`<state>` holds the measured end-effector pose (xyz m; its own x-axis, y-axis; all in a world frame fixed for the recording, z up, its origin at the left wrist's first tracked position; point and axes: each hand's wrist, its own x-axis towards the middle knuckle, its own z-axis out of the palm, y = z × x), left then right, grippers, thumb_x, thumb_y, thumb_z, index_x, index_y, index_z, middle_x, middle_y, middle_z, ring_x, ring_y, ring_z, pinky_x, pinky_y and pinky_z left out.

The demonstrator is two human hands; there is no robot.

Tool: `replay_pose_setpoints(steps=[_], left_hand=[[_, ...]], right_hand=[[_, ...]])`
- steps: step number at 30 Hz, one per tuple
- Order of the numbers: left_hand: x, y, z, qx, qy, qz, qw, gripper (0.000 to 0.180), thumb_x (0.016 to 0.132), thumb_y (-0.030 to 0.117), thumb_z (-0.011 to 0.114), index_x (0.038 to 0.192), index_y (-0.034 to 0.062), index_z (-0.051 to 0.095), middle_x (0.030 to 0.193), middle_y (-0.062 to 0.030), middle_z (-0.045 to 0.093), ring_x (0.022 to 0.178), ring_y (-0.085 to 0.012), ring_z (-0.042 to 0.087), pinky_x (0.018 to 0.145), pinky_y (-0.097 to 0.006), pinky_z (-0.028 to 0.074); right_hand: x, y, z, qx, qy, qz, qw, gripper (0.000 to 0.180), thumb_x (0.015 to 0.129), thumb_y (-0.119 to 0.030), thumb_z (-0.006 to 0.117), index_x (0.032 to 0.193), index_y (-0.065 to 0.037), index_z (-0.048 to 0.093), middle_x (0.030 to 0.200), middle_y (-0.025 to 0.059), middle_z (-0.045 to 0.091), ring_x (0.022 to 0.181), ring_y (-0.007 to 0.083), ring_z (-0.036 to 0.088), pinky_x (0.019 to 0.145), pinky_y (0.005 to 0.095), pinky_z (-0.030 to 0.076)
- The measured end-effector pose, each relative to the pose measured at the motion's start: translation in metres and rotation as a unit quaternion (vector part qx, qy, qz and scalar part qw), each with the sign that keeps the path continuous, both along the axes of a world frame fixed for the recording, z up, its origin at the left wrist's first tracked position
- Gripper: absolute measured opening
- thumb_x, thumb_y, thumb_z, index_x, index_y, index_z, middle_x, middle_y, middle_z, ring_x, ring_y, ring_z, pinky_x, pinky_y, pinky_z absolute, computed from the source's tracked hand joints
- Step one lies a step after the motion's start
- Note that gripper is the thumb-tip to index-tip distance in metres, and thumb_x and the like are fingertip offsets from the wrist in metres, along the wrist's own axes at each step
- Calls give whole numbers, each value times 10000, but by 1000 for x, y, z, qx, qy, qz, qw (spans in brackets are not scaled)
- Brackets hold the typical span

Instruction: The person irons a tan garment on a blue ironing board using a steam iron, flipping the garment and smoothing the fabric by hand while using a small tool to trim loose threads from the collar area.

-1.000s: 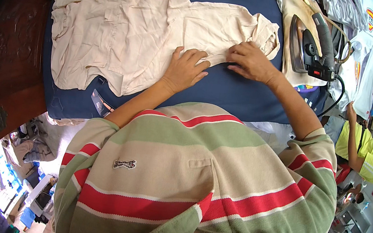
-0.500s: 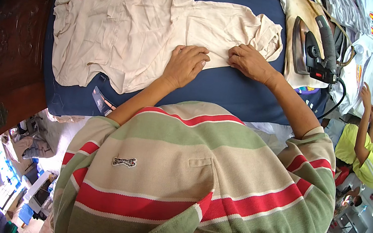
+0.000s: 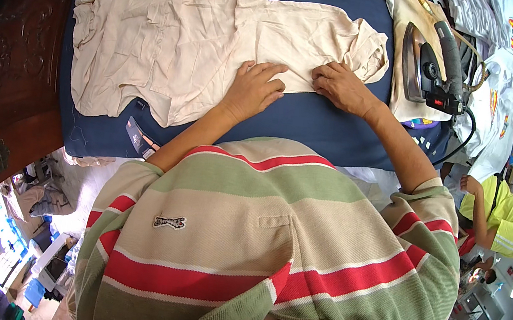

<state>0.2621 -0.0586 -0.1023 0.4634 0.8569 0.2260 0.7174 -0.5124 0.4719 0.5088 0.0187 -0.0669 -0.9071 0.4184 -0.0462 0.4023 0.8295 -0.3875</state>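
Observation:
A wrinkled cream shirt [image 3: 156, 37] lies spread over a dark blue ironing surface [image 3: 313, 125], with one sleeve [image 3: 302, 33] stretched to the right. My left hand [image 3: 254, 90] rests on the near edge of that sleeve, its fingers slightly apart. A short distance to the right, my right hand [image 3: 345, 89] has its fingers curled on the same edge, pinching the cloth close to the cuff end. The thumb tips are partly hidden. Beyond my right hand, an iron [image 3: 435, 70] with a dark wrapped handle sits on a scorched cream pad [image 3: 399, 4].
A black cord [image 3: 467, 137] runs from the iron. Carved dark wood [image 3: 19, 64] borders the left side. A tag [image 3: 138, 136] lies near my left forearm. White garments [image 3: 498, 69] are piled at right, beside a person in a yellow top [image 3: 504, 222].
My left fingers have spread a little; my right hand has barely moved. The person at right has lowered an arm, and the white garment there hangs lower.

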Motion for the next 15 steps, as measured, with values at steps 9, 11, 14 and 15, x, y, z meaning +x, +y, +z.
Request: replay_pose_setpoints(steps=[9,11,14,15], left_hand=[[2,-2,12,-5,-3,-29,1000,134,789,233,612,888,144,599,1140,22,547,1077,-155,484,941,-455,293],[3,11,10,-27,-37,43,998,151,790,208,603,919,131,590,1136,8,549,1063,-174,489,934,-460,291],[10,34,-8,6,-5,175,985,328,801,258,586,1099,125,549,1229,-32,504,1154,-229,437,941,-489,283],[9,34,-10,13,25,190,981,376,811,287,573,1150,133,526,1274,-36,469,1195,-238,400,956,-499,272]], right_hand=[[-48,8,22,-41,128,-248,959,174,816,-165,492,837,-24,591,768,160,614,709,353,584,662,432,467],[-71,31,8,-75,204,-333,918,150,803,-138,487,833,-36,591,815,145,608,771,333,580,681,420,454],[-85,41,-43,108,137,-309,935,155,781,-146,502,865,-48,589,903,123,588,872,312,557,728,422,431],[-84,44,-45,129,120,-339,924,163,773,-157,511,872,-50,585,936,116,573,911,307,538,754,428,418]])
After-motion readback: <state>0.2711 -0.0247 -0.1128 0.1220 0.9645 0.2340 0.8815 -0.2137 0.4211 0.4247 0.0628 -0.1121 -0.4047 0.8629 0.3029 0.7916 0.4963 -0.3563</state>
